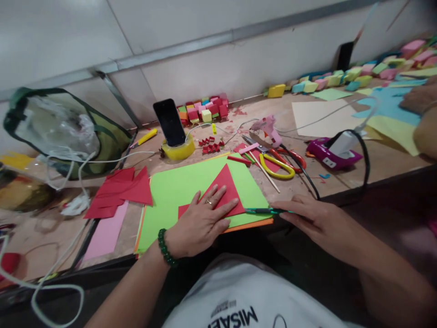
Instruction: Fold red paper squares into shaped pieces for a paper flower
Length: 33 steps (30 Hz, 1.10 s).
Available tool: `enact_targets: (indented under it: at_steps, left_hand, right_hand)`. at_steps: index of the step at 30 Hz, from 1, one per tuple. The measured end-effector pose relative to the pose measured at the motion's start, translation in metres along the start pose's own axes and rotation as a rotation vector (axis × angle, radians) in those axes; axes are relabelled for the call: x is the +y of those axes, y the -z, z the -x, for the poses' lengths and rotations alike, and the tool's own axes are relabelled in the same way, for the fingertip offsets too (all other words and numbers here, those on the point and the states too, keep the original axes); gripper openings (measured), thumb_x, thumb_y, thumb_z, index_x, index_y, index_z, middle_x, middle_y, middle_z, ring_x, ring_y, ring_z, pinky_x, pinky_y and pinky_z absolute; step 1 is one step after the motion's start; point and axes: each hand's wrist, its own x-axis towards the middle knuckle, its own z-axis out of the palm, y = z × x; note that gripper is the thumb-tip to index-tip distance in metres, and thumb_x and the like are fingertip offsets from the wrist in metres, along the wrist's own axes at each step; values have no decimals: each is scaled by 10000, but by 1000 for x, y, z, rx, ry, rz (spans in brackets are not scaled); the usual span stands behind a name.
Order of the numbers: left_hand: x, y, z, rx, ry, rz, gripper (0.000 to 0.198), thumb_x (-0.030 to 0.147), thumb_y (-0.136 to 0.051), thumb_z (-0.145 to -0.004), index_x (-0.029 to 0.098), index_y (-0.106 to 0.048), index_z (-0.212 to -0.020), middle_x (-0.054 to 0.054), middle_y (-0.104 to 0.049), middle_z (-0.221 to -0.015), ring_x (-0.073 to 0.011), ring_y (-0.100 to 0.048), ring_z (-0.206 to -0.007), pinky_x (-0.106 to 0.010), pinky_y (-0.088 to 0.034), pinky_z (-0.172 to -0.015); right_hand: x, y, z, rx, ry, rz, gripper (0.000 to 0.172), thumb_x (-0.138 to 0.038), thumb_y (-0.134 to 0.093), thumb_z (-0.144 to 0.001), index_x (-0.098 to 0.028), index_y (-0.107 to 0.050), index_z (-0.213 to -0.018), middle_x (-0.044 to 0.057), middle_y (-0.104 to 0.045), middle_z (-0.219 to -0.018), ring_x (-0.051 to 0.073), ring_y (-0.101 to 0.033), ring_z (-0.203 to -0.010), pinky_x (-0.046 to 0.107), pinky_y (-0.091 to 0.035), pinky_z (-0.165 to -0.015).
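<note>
My left hand [201, 223] lies flat with its fingers spread, pressing on a folded red paper [229, 189]. This paper has a triangular fold with its point away from me. Beneath it is a stack of coloured sheets, a light green sheet [180, 180] on top and orange at the near edge. My right hand [314, 221] is closed around a slim green craft knife [261, 211]. The tip of the knife meets the right corner of the red paper. My right fingers hide the rear part of its handle.
A phone [169, 122] leans in a yellow tape roll [179, 150]. Yellow-handled scissors [278, 171], a pink glue gun [268, 130] and a purple power strip [332, 154] lie to the right. Red paper pieces [118, 191] and a green bag [112, 146] are left. Paper cubes [205, 111] line the wall.
</note>
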Motion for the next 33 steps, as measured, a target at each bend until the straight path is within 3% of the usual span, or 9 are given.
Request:
enact_targets:
  at_steps: [4,8,11,33]
  left_hand:
    - [0,-4,0,9,3,-36,590,607,-268,-938,398,-206,-1487,-18,-78,-1604,-278,-36,-1473,-610,-96,-1142]
    - [-2,-4,1,3,-31,-57,904,823,-359,-754,358,-163,-1504,-66,-45,-1601,-317,-21,-1469,-628,-77,-1135]
    - [-3,-5,1,6,-45,-68,1040,888,-386,-657,337,-158,-1508,-87,-41,-1599,-337,-20,-1466,-637,-71,-1131]
    - [-6,-8,0,32,-77,-75,1058,822,-534,-646,335,-166,-1509,-101,-57,-1601,-364,-43,-1461,-651,-73,-1119]
  right_hand:
    - [3,2,3,-46,6,-32,355,-402,-436,-949,-289,-659,-1201,33,-586,-774,166,-607,-689,287,-492,-629]
    - [7,1,7,-22,13,-70,346,-400,-454,-945,-292,-663,-1200,27,-568,-761,157,-599,-698,268,-484,-629]
    - [9,-1,9,-19,3,-79,350,-407,-459,-941,-295,-661,-1204,21,-569,-750,152,-594,-678,264,-481,-620]
    - [7,-6,13,30,39,-79,353,-410,-448,-948,-278,-680,-1180,41,-610,-773,158,-614,-671,252,-486,-601]
